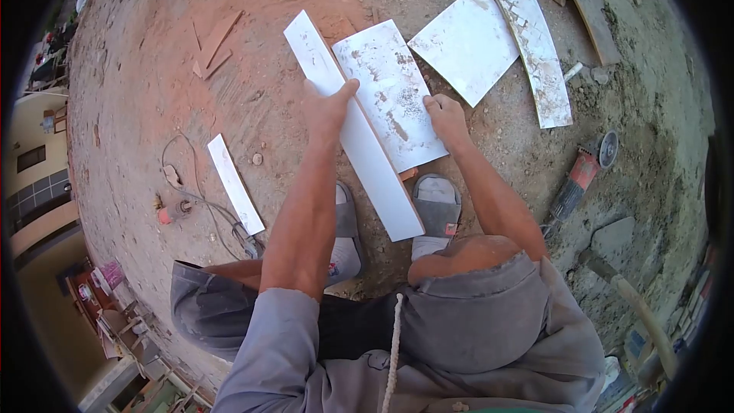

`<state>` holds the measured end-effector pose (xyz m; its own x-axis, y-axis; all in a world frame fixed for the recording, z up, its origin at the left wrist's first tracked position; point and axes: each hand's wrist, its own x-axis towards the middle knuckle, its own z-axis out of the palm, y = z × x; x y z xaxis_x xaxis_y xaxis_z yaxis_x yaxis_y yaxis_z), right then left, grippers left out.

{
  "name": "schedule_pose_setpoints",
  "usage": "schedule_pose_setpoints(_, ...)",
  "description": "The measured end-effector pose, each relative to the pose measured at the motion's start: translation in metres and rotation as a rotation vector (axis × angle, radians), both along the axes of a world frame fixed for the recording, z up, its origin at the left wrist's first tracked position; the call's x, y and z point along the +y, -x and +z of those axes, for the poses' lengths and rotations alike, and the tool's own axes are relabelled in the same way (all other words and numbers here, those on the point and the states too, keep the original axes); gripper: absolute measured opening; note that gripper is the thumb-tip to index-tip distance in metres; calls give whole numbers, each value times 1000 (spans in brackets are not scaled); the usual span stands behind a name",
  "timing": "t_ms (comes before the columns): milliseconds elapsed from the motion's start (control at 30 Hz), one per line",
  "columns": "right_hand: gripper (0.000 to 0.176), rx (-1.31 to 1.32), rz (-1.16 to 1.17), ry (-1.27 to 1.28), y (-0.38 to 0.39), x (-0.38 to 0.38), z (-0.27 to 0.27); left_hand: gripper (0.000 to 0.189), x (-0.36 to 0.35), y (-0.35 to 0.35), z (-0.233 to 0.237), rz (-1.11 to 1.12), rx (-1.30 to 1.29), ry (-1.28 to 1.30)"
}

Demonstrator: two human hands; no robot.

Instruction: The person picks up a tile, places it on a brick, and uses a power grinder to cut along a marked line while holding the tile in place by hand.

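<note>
My left hand [329, 111] grips a long, narrow white tile strip [373, 160], thumb over its face and fingers around its left edge. The strip slants from upper left down to between my feet. Beside it lies a wider white tile piece [388, 99] with brown mortar stains, its left side along or under the strip. My right hand [447, 117] is closed on the right edge of that piece, thumb side up; the fingers beneath are partly hidden. A bit of reddish-brown material [409, 173] shows just below the wider piece.
An angle grinder [579, 180] lies on the dirt at right, near a shovel [627, 291]. Tile pieces [466, 44] and a stained tile strip [529, 46] lie at upper right. At left are a small white strip [235, 183], a cable [202, 183] and brown shards [218, 42].
</note>
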<state>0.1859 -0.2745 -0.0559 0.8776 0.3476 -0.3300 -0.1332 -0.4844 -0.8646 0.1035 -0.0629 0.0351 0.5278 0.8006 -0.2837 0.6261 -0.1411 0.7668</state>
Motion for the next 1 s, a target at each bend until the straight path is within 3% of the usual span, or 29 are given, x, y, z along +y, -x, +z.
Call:
schedule_pose_setpoints(167, 37, 57, 98, 33, -2, -4, -8, 102, -10, -11, -5, -26, 85, 73)
schedule_pose_setpoints(233, 37, 66, 116, 12, -2, -5, -5, 110, -15, -17, -14, -7, 170, -110)
schedule_pose_setpoints(567, 37, -15, 132, 102, 4, -1, 20, 119, -32, -36, -22, -41, 253, -153)
schedule_pose_setpoints(667, 36, 17, 118, 78, 10, 3, 14, 107, -32, -32, -21, -25, 220, -189)
schedule_pose_setpoints(733, 35, 47, 124, 54, 11, 4, 12, 79, -26, -21, -30, -12, 34, -204)
schedule_pose_setpoints(767, 35, 17, 107, 52, 9, 4, 10, 79, -24, -11, -35, 0, 41, -207)
schedule_pose_setpoints(833, 35, -51, 71, 42, 7, 5, 14, 50, -23, 7, -44, -13, -42, 45)
schedule_pose_setpoints(1000, 38, -112, 81, 94, 0, 13, 10, 36, -29, 20, -51, 88, -80, 141)
